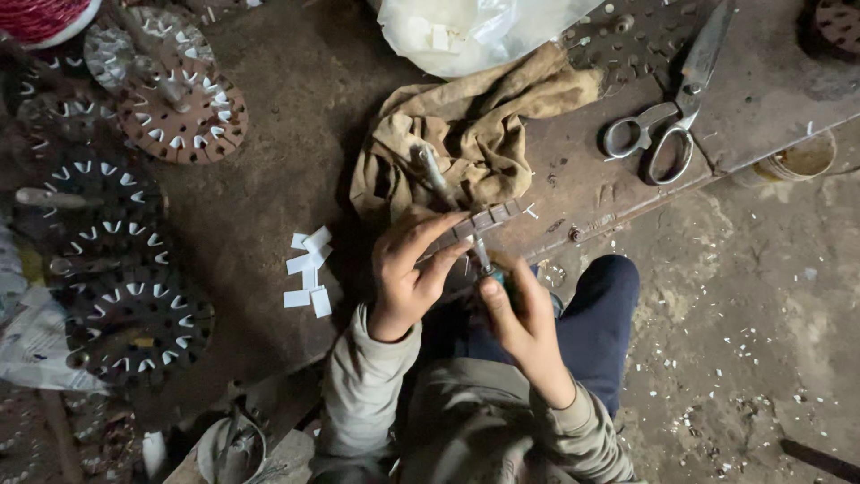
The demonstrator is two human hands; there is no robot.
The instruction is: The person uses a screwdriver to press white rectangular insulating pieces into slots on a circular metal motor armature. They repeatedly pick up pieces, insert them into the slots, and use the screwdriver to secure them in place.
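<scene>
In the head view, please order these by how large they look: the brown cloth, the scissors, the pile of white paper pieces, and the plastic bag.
1. brown cloth
2. plastic bag, though the frame cuts it off, so its rank is unsure
3. scissors
4. white paper pieces

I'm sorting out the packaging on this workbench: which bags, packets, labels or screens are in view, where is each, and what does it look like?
Clear plastic bag: top centre, behind the tan cloth; crumpled, whitish, with small white pieces inside.
Crumpled wrapper or paper: left edge, beside the dark slotted discs; whitish, too dim to tell more.
Loose white paper slips: on the bench left of the left hand; small and plain.
No labels, signs or screens show.
</scene>
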